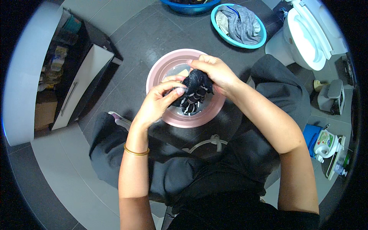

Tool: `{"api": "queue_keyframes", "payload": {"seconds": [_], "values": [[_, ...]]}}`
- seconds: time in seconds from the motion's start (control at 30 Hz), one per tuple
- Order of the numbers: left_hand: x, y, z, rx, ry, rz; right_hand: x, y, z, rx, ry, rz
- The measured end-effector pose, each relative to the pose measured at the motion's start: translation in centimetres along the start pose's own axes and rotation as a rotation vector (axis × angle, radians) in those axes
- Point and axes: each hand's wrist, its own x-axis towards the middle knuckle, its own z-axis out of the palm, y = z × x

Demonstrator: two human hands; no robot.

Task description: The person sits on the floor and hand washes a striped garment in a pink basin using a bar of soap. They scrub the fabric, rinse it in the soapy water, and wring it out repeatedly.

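Observation:
A pink plastic basin [188,124] stands on the floor between my knees, with some liquid inside. Over it, my left hand [159,100] pinches one side of a wet black cloth item with white stripes [198,86], thumb on top. The other side is gripped by my right hand [217,73], at the upper right. The striped lower part of the cloth hangs down into the basin. Behind the cloth, near my left fingertips, a pale yellow block [183,73] shows partly; what it is, I cannot tell.
Beyond the basin sit a turquoise basin [214,26] of grey clothes [241,24] and a blue basin [191,9]. A toilet [307,40] is at the upper right. A cabinet with an open drawer [83,86] stands left. Detergent bottles [325,143] are at the right.

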Motion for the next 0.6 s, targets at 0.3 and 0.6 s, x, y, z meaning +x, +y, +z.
{"api": "queue_keyframes", "payload": {"seconds": [0.3, 0.6], "values": [[-0.3, 1.3, -0.1, 0.049, 0.073, -0.347, 0.8, 0.0, -1.1, -0.420, -0.064, -0.201], [-0.6, 2.3, 0.2, 0.106, 0.334, -0.225, -1.7, 1.2, 1.8, -1.000, -0.107, -0.879]]}}
